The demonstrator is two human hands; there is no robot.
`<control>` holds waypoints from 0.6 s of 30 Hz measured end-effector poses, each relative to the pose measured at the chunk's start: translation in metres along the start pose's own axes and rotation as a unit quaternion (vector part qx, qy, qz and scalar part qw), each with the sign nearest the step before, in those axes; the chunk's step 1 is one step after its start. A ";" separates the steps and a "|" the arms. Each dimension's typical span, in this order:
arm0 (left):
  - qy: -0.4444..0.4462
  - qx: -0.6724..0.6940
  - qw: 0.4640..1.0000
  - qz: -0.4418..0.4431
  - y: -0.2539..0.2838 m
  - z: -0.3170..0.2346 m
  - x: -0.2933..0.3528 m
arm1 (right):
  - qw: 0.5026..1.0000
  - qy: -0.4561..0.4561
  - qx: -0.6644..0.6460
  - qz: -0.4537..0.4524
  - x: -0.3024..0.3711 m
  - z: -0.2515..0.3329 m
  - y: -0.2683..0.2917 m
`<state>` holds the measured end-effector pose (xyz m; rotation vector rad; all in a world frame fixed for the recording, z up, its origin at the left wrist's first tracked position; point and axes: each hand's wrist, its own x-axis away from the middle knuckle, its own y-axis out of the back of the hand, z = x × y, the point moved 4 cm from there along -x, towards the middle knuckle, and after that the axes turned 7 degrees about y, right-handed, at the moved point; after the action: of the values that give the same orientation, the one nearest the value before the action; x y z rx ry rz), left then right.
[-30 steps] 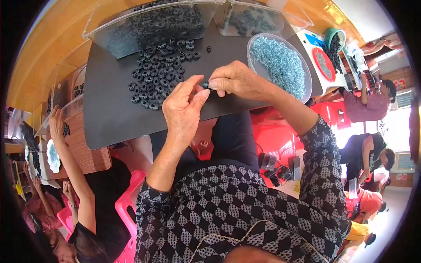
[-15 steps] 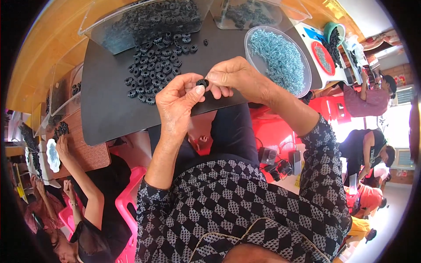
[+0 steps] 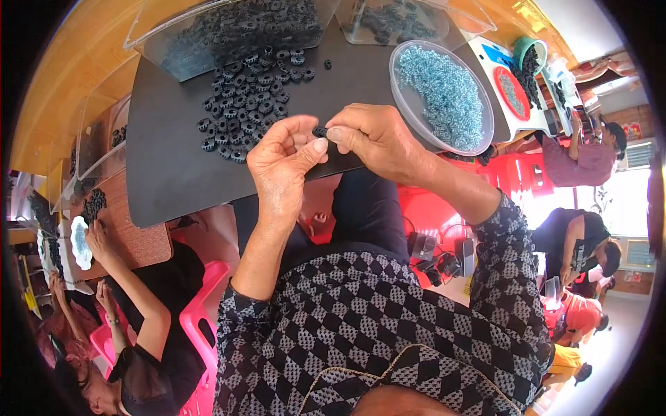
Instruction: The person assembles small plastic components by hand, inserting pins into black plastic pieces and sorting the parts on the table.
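Note:
Between my hands, over the near edge of the dark table (image 3: 180, 187), is a small black ridged plastic part (image 3: 319, 131). My left hand (image 3: 281, 163) pinches it between thumb and fingers. From the other side, my right hand (image 3: 381, 142) closes its thumb and index finger at the same part; its other fingers are curled under and partly hidden. Beyond my left hand spreads a heap of similar black toothed parts (image 3: 246, 104), some with a hole through them. One small black piece (image 3: 328, 64) lies apart, to the right of the heap.
A clear bin (image 3: 182, 75) of black parts stands behind the heap, with another clear bin (image 3: 352, 38) beside it. On the right sits a round tub (image 3: 409, 104) of tiny bluish pieces, then a scale with a red dish (image 3: 499, 76). Co-workers sit at left and right.
My right hand has rotated, its back turning upward and its fingers curling under, while still at the part. My left hand has barely moved.

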<state>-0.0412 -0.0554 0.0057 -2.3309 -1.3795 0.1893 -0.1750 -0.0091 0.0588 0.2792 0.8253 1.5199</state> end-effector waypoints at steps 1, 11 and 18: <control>-0.015 -0.003 1.000 0.006 -0.002 -0.001 0.001 | 1.000 -0.001 0.000 0.000 0.000 -0.002 0.000; -0.026 -0.050 0.998 0.009 0.004 0.000 -0.003 | 0.988 -0.112 -0.104 0.017 -0.001 -0.002 0.004; -0.008 -0.006 1.000 0.019 -0.004 0.001 -0.001 | 0.993 -0.105 -0.031 -0.054 -0.007 -0.035 0.026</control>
<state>-0.0455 -0.0544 0.0068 -2.3715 -1.3476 0.2129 -0.2158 -0.0255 0.0526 0.3362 0.6154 1.3862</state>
